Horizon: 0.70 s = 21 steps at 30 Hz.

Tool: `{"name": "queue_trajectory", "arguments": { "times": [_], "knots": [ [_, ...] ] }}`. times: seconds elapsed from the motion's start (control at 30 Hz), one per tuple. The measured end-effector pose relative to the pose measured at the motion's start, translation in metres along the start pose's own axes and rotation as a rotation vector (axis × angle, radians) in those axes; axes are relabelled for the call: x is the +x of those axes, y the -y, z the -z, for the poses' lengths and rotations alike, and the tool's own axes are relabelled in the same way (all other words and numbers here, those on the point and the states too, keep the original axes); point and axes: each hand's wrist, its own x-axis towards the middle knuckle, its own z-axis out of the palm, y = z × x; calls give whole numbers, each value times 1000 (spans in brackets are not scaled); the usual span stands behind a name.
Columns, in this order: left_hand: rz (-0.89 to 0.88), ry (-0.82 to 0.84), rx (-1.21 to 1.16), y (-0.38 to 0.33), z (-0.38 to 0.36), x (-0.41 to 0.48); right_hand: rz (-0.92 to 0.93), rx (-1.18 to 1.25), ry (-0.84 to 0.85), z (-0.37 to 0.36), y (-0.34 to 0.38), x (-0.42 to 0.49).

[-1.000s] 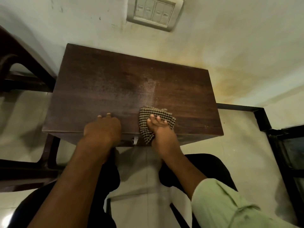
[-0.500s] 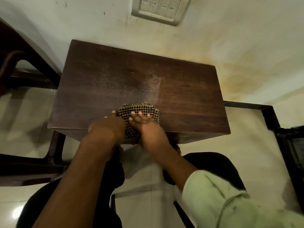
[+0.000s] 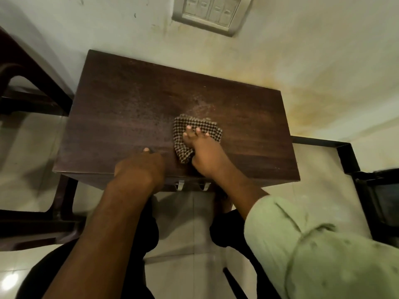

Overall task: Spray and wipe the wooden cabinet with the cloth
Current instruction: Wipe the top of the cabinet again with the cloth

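My right hand point(image 3: 205, 154) presses the checked cloth point(image 3: 200, 126) onto the wooden cabinet point(image 3: 121, 117) top near its front edge, fingers point(image 3: 189, 131) straight and spread. The cloth looks soft and light, and I judge it is best gathered at its crumpled near end. My left hand point(image 3: 140, 169) rests beside it with bent fingers, and I cannot tell whether they hold anything. I can read no writing.

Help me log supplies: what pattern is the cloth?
Small dark-and-cream checks on the cloth, head view.

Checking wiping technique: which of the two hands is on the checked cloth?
The right hand, green-sleeved, presses the brown-and-cream checked cloth onto the dark wooden cabinet; the left hand rests bare at the front edge.
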Motion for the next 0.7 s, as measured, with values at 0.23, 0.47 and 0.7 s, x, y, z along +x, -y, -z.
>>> {"name": "queue_trajectory", "arguments": {
  "times": [0.23,0.47,0.7],
  "knots": [
    [22,-7,-74,1,2,1,62,-11,85,12,-38,-5],
    [25,-26,-75,-2,8,-2,-211,65,-60,33,-27,59],
    [37,23,-71,-1,9,-1,207,44,40,-6,-5,-7]
  ]
}}
